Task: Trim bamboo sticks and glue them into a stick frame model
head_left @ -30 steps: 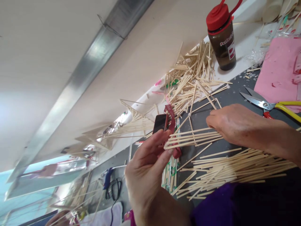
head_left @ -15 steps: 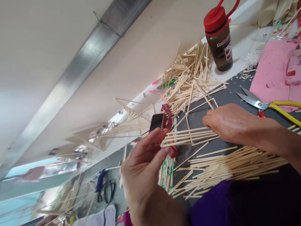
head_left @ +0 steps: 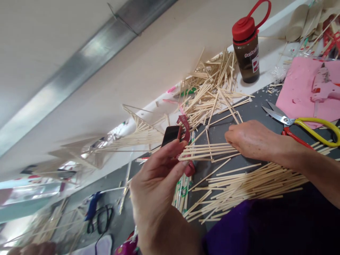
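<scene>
A flat frame of thin wooden sticks [head_left: 207, 152] stretches between my two hands, several sticks side by side and joined at the left end. My left hand [head_left: 156, 180] pinches that joined end between thumb and fingers. At the frame's other end, my right hand [head_left: 247, 138] is closed around the sticks, its fingertips mostly hidden. Just behind stands a glued stick structure [head_left: 207, 127] with white blobs at its joints. Loose sticks [head_left: 252, 182] lie in a spread pile in front of my body. A dark phone [head_left: 170, 134] and a red ribbon [head_left: 184, 124] are beyond my left fingers.
Yellow-and-red-handled shears [head_left: 285, 120] lie right, near a pink glue gun [head_left: 324, 83] on a pink sheet [head_left: 294, 85]. A red-capped bottle [head_left: 247, 56] stands by a stick heap [head_left: 215, 74]. At left are a blue tool [head_left: 92, 205] with a black cord and another person's blurred hand [head_left: 39, 248].
The view has shifted slightly, so the scene sits further left and more of the pink glue gun shows. Both hands keep their hold on the stick frame.
</scene>
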The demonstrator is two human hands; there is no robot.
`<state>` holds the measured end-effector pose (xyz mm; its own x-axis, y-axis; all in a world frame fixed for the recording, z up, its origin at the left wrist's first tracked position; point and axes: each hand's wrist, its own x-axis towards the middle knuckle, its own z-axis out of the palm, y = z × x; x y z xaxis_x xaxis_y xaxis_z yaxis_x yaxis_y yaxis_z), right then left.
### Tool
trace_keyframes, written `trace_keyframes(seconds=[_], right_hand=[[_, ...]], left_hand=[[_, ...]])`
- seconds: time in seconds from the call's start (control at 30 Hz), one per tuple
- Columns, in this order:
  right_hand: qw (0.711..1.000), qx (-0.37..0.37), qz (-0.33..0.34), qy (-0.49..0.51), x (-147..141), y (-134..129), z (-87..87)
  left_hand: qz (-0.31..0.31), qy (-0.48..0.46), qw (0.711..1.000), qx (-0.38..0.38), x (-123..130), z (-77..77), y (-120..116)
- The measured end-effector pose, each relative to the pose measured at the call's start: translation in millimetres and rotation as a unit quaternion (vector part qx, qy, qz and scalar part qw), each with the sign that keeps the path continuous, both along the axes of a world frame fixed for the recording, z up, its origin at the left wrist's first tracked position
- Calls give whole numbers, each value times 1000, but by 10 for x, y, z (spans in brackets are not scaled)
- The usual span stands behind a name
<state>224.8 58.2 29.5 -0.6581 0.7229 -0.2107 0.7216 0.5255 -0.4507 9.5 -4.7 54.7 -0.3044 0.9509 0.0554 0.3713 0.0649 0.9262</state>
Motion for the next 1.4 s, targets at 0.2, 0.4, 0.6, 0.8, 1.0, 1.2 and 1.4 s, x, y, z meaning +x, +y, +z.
trace_keyframes(seconds=[0.2,0.4,0.6,0.8,1.0,1.2,1.4], right_hand=[[1000,18,-2,18,12,-3,-75],[1000,18,-2,15,-4,10,-86],[999,0,-21,34,92,45,-22],[990,54,-84,98,353,165,98],[996,6,-86,-3,469,133,69],[990,-48,-95,-91,481,24,-55],[992,-38,-87,-83,431,-1,-130]], left_hand=[[6,-16,1000,-5,-4,-8,12],[17,-7,1000,-6,10,-7,9],[30,6,1000,-2,3,-17,1],[51,46,997,25,29,-47,37],[43,-8,999,25,117,-15,55],[33,-6,999,33,116,-20,67],[26,-8,999,31,79,-51,61]])
